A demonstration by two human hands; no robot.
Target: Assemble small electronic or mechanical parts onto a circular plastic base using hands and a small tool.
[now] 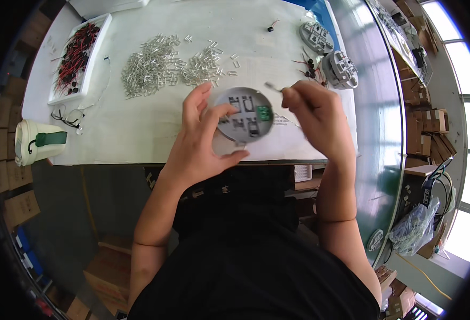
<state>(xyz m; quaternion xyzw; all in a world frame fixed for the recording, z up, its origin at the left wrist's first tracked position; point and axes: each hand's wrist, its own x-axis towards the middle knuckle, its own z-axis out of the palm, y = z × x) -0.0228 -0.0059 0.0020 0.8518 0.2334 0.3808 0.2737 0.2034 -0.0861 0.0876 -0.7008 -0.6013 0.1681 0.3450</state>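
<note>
My left hand (197, 133) grips a round grey housing (229, 133) by its left side, fingers over the rim and thumb below. Inside the housing are dark slotted shapes and a small green circuit board (264, 113) at the right. To the right of it, my right hand (317, 109) is closed in a pinch on a small silvery metal piece (270, 86), which sticks out to the left, apart from the housing. The piece is blurred, so its exact kind is unclear. Beyond my left hand lie a large pile (152, 64) and a smaller pile (200, 66) of silvery U-shaped clips.
A white tray (93, 64) of black parts with red wires stands at the left, with eyeglasses (68, 118) and a pale cup (27, 141) nearer. Two grey housings (316, 37) (341, 69) and loose wired parts (310, 68) sit at the far right.
</note>
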